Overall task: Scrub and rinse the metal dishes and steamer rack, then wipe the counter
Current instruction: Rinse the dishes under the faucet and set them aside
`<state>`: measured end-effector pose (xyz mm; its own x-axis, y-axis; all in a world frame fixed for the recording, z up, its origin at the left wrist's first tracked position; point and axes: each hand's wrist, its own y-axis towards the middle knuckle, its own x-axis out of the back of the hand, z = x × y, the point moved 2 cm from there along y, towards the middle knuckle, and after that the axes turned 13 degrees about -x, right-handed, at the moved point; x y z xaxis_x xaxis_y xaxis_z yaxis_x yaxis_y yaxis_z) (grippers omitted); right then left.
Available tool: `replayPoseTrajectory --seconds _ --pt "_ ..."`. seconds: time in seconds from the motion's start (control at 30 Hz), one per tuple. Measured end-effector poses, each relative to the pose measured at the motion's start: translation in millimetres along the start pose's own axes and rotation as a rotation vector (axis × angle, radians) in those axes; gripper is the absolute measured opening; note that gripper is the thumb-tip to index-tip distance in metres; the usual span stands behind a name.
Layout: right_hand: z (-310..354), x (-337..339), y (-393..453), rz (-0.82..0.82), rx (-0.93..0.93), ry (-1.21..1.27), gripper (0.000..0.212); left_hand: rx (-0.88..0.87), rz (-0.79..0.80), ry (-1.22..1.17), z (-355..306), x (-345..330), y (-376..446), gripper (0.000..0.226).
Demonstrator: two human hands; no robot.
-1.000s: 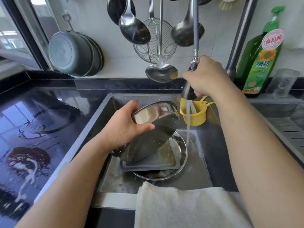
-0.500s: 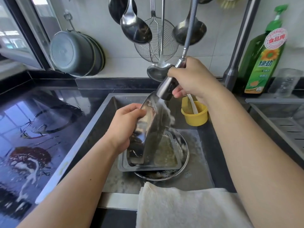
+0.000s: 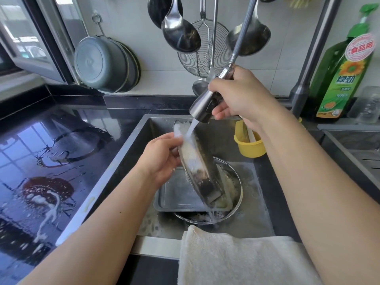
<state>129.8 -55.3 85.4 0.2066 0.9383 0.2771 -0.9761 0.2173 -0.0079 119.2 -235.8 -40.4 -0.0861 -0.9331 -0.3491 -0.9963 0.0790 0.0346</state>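
Note:
My left hand point(image 3: 162, 159) grips a metal dish point(image 3: 200, 171) by its upper edge and holds it on edge, tilted, over the sink point(image 3: 131, 153). My right hand point(image 3: 240, 95) holds the pull-out spray head point(image 3: 202, 106) just above the dish. Water streams from it onto the dish's top rim and runs down the face. Under the dish, a rectangular metal tray point(image 3: 174, 194) lies on a round metal basin point(image 3: 234, 182) with soapy water in it.
A white cloth point(image 3: 236, 258) is draped over the sink's front edge. A yellow cup point(image 3: 249, 148) hangs on the sink's back wall. The black counter point(image 3: 51, 161) at left is wet and foamy. A green detergent bottle point(image 3: 345, 75) stands at the right; ladles and pans hang above.
My right hand brought the spray head left, from the sink's back right to over the dish. My left hand turned the dish from a flat tilt to standing on edge.

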Motion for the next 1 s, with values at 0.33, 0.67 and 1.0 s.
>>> replayPoseTrajectory --seconds 0.33,0.67,1.0 --pt "4 12 -7 -0.057 0.051 -0.233 0.016 0.087 -0.209 -0.153 5 18 10 0.030" --pt "-2 39 -1 -0.149 -0.010 -0.489 0.022 0.092 -0.353 0.043 15 31 18 0.017" --pt "7 8 -8 0.041 0.037 -0.161 0.013 0.035 -0.065 0.168 5 8 3 0.029"
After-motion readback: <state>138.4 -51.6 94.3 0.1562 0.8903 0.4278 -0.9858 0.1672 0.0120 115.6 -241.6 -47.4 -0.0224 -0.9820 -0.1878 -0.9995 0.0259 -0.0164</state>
